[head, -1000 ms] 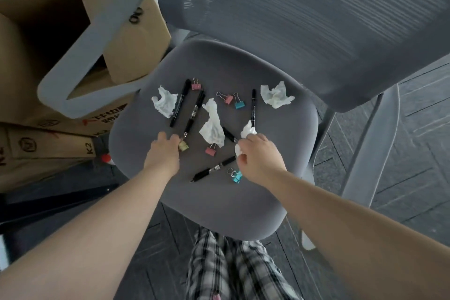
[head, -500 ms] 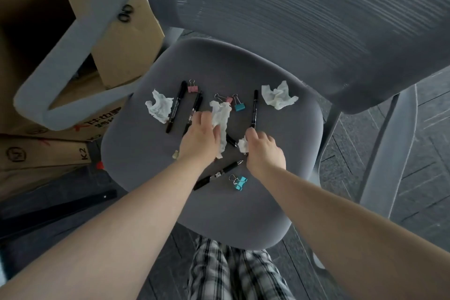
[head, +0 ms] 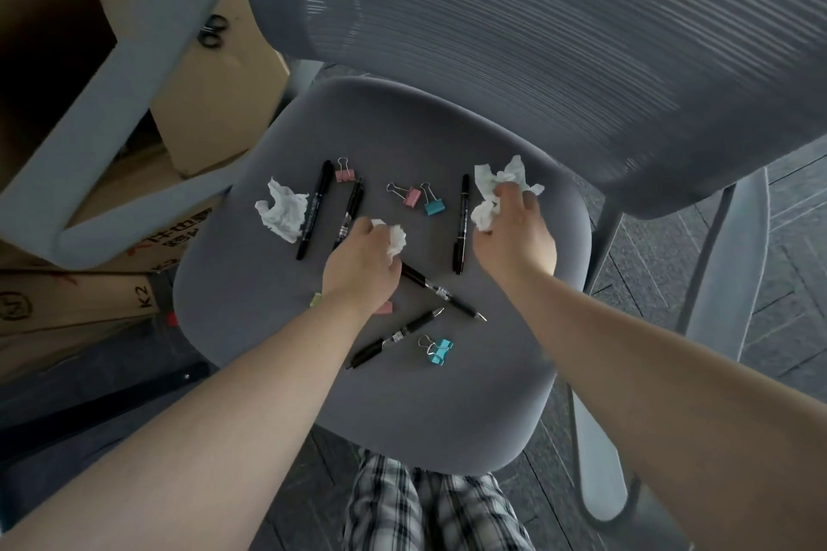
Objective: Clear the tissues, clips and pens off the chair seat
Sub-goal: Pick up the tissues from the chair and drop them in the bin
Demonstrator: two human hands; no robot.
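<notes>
The grey chair seat (head: pixel 268 327) carries crumpled white tissues, black pens and small binder clips. My left hand (head: pixel 362 264) is closed on a balled tissue (head: pixel 396 239) at the seat's middle. My right hand (head: pixel 514 233) holds a small tissue (head: pixel 483 215), and its fingers rest on a larger tissue (head: pixel 501 177) at the back right. Another tissue (head: pixel 282 210) lies at the left beside two black markers (head: pixel 315 208). A third marker (head: pixel 461 224) lies left of my right hand. Two pens (head: pixel 441 293) cross in front. Pink and blue clips (head: pixel 423 199) lie at the back, a blue clip (head: pixel 438 349) in front.
The mesh chair back (head: pixel 559 36) rises behind the seat. A grey armrest (head: pixel 103 125) stands at the left, with cardboard boxes (head: pixel 215 94) behind and below it. A right armrest (head: pixel 725 259) and dark patterned floor lie to the right. My plaid trousers (head: pixel 429 510) show below.
My left hand has gathered the long middle tissue into a ball. My right hand, holding the small tissue, moved back and right onto the far-right tissue.
</notes>
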